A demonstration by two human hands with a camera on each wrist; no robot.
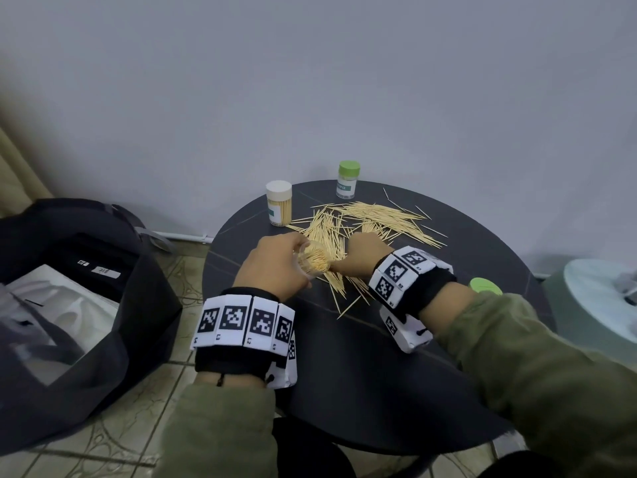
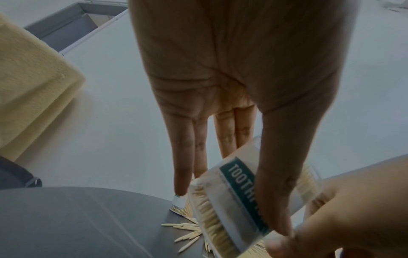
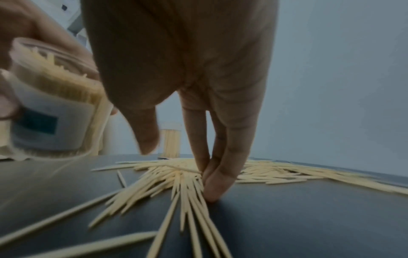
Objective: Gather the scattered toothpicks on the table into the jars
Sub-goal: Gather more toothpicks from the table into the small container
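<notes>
The left hand (image 1: 275, 262) holds an open toothpick jar (image 1: 312, 262) tilted above the dark round surface (image 1: 379, 357), thumb and fingers wrapped round it. Just beside it, the right hand (image 1: 362, 257) is open, its straight fingertips (image 3: 213, 190) pressing on the scattered toothpicks (image 1: 372, 219) lying on the surface.

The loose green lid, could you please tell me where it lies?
In the head view, the green lid lies flat near the table's right edge, just beyond the right sleeve.
</notes>
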